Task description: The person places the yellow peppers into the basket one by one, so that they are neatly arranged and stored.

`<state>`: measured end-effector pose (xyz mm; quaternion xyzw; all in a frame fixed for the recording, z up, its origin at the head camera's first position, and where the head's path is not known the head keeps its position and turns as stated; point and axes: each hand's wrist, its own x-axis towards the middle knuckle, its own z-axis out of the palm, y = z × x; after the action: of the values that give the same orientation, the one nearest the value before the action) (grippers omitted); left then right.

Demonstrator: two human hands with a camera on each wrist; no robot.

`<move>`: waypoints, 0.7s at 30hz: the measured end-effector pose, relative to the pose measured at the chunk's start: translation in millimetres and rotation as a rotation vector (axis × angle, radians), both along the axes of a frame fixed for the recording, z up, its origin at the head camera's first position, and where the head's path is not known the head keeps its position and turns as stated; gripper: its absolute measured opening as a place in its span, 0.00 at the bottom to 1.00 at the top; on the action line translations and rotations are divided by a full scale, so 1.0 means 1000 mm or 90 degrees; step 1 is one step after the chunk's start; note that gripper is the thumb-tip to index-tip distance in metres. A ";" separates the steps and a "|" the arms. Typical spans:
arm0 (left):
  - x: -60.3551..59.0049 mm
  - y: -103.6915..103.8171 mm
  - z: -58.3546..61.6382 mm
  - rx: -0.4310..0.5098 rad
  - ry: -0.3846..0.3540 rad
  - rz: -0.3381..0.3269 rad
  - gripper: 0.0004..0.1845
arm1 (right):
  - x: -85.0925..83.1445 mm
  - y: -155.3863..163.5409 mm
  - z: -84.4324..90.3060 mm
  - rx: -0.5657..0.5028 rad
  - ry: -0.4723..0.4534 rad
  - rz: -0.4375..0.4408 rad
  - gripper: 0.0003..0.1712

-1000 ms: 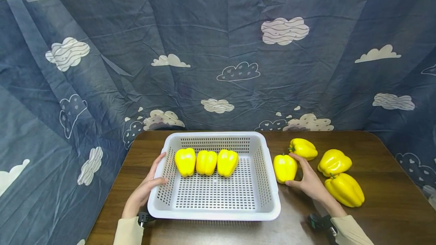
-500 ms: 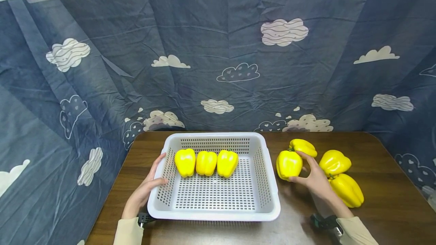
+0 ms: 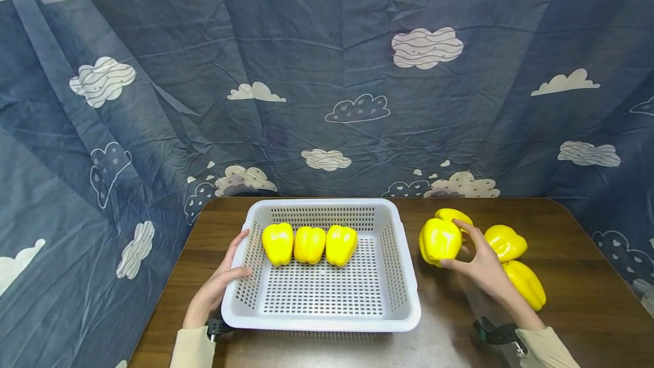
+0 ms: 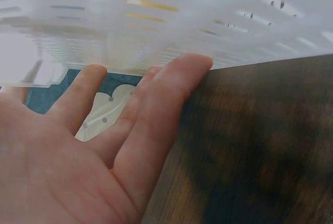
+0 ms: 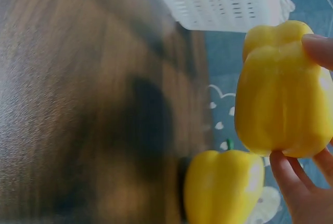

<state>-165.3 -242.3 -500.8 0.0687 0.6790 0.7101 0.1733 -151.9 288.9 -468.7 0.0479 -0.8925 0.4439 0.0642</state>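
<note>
A white perforated basket [image 3: 403, 300] stands on the brown table [image 3: 577, 300] and holds three yellow bell peppers [image 3: 309, 244] in a row along its far side. My left hand [image 3: 217, 285] rests flat against the basket's left wall [image 4: 156, 37], fingers straight. My right hand [image 3: 482, 271] grips a fourth yellow pepper [image 3: 439, 240] lifted just above the table to the right of the basket; the same pepper [image 5: 283, 94] fills the right wrist view, held between thumb and fingers.
Three more yellow peppers lie on the table to the right: one [image 3: 452, 214] behind the lifted one, one [image 3: 506, 242] and one [image 3: 526, 284] beside my right wrist. Dark blue cloud-print cloth [image 3: 327, 72] hangs behind and around the table.
My right hand closed on the pepper beside the basket and raised it off the table, up and slightly right. The left hand and basket stayed put.
</note>
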 end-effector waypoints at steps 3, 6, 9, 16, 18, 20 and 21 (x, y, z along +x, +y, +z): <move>0.000 0.000 0.000 -0.002 -0.001 0.002 0.45 | 0.002 -0.002 0.007 -0.006 -0.012 0.003 0.55; 0.000 0.000 0.000 -0.004 -0.003 0.005 0.45 | 0.003 -0.004 0.013 -0.022 0.000 0.010 0.55; 0.000 0.000 0.000 -0.006 -0.003 0.007 0.45 | 0.003 -0.006 0.018 -0.037 0.020 0.018 0.55; 0.000 0.000 0.000 -0.006 -0.004 0.006 0.45 | 0.005 -0.012 0.032 -0.038 0.014 0.022 0.54; 0.000 0.000 0.001 -0.008 -0.006 0.005 0.45 | 0.005 -0.014 0.035 -0.043 0.013 0.026 0.54; 0.000 0.000 0.001 -0.008 -0.007 0.004 0.45 | 0.006 -0.016 0.038 -0.050 0.015 0.030 0.54; 0.000 0.000 0.001 -0.007 -0.007 0.003 0.45 | 0.007 -0.017 0.039 -0.056 0.017 0.035 0.54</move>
<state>-165.4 -242.0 -499.6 0.0617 0.6822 0.7071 0.1758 -145.2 271.5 -429.2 0.0750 -0.8697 0.4834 0.0657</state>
